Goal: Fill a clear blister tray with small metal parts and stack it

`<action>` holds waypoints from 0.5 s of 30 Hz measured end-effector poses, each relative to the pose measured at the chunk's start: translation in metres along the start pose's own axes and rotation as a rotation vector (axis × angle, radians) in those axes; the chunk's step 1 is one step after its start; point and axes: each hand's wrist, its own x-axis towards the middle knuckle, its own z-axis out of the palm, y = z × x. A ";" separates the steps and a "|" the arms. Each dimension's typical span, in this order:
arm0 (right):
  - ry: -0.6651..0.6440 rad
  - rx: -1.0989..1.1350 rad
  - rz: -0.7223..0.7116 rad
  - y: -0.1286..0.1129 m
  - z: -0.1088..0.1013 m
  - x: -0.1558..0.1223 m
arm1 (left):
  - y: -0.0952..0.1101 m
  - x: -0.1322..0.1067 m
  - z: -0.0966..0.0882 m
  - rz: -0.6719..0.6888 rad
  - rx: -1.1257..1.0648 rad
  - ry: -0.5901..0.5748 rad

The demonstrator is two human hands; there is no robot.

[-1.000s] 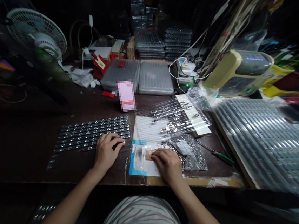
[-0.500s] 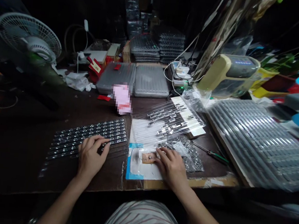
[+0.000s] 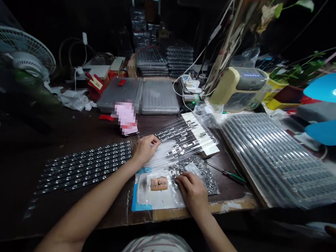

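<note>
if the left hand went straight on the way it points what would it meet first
Most likely the small dark parts in the clear ribbed tray, just ahead of the left hand; depth is unclear, so it may already touch the tray.

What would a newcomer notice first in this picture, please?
The bright blue blades at the right edge probably catch the eye first. Next come neat rows of dark parts, left of the left hand, which is at the clear ribbed tray. The right hand is beside a clear bag of small shiny pieces.
</note>
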 end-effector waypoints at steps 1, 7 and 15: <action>-0.002 0.015 0.003 0.000 -0.001 0.001 | -0.001 -0.008 -0.006 -0.027 -0.077 -0.006; 0.032 0.138 0.049 -0.001 -0.003 0.002 | -0.006 -0.084 -0.029 -0.213 -0.547 -0.265; 0.060 0.206 -0.002 0.002 -0.001 0.000 | 0.013 -0.124 -0.009 -0.153 -0.324 -0.187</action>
